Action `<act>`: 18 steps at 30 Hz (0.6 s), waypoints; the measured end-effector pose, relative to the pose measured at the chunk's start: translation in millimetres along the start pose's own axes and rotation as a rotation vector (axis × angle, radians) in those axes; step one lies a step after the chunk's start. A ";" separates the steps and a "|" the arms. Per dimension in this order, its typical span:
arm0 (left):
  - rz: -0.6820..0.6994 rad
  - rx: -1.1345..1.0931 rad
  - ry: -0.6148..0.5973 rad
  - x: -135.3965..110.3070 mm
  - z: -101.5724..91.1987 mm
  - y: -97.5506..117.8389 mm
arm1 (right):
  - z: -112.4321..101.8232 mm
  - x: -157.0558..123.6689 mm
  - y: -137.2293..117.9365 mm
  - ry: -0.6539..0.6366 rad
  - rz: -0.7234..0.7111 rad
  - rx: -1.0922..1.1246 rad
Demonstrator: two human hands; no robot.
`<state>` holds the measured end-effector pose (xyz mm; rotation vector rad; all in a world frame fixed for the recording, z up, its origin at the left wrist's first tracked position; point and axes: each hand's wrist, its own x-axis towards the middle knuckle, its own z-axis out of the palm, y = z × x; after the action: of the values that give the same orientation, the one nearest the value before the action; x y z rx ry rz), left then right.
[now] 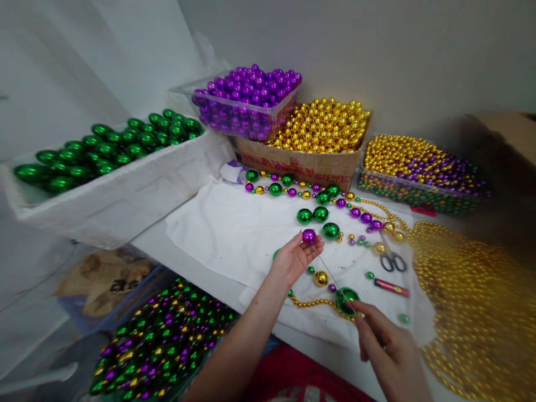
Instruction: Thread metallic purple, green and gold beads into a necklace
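My left hand (293, 259) has its fingers curled around a shiny purple bead (309, 236), palm turned up. A long thin needle or wire (324, 263) runs from this bead down to my right hand (387, 343), which pinches its lower end between thumb and fingers. Whether its tip is inside the bead, I cannot tell. Just below the needle lie a large green bead (345, 301), a gold bead (321, 278) and a string of small gold beads (312, 303). Loose green beads (330, 230) rest beyond my left hand.
Black-handled scissors (393, 261) and a red tube-like object (391, 287) lie right on the white cloth (209, 223). A finished-looking bead strand (292, 192) crosses behind. Bead-filled containers include a foam box (125, 195) and a carton (310, 164). Gold strands (473, 301) pile at right.
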<state>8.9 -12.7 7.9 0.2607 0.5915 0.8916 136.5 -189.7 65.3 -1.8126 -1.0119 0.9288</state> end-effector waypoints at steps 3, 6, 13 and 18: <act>0.002 0.004 0.007 -0.8 1.5 0.8 | -0.4 -1.2 -1.8 0.028 -0.003 0.006; -0.002 0.001 0.009 -1.7 2.5 0.3 | 0.7 -0.9 -2.4 0.047 0.006 0.026; 0.029 0.031 -0.079 -7.2 7.3 -3.5 | 5.9 6.6 9.7 0.029 0.005 0.068; 0.058 0.059 -0.187 -10.0 12.1 -3.5 | 7.2 15.1 30.3 0.050 -0.009 -0.013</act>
<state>13.5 -22.5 19.9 0.4115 0.4385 0.8952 144.5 -183.7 32.1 -1.8317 -0.9961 0.8693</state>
